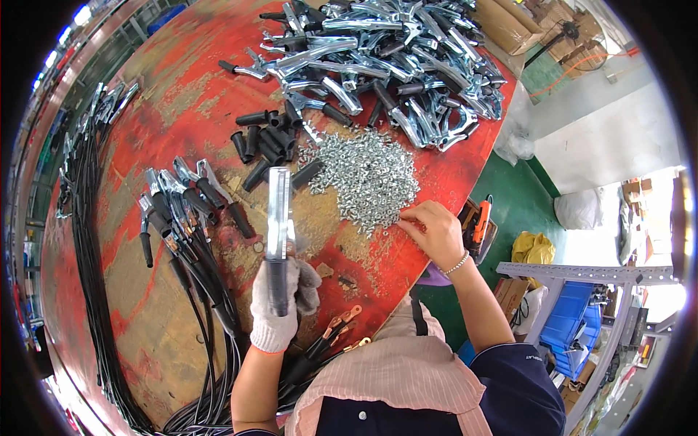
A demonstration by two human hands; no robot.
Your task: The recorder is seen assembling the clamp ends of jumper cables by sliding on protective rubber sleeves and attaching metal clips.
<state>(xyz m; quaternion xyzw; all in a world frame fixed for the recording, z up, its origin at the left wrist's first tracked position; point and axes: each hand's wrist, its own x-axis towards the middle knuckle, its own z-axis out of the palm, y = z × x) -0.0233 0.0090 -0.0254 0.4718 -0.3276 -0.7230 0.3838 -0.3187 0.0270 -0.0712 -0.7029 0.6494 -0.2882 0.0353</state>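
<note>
My left hand (270, 328), in a white knit glove, is closed around a metal cable clamp (278, 211) with a black sleeve on its handle. The clamp stands upright above the table, its shiny jaw end pointing away from me. My bare right hand (438, 234) rests at the right edge of a heap of small silvery screws and nuts (371, 171). Its thumb and index finger are pinched together; whatever lies between them is too small to make out. Loose black sleeves (269, 138) lie just left of the heap.
A big pile of metal clamps (385, 58) covers the far side of the worn red table (163, 305). Black cables with clamps (193, 240) lie at left, beside another long cable bundle (87, 240). Copper lugs (342, 320) lie near my apron. An orange-handled tool (481, 221) sits off the right edge.
</note>
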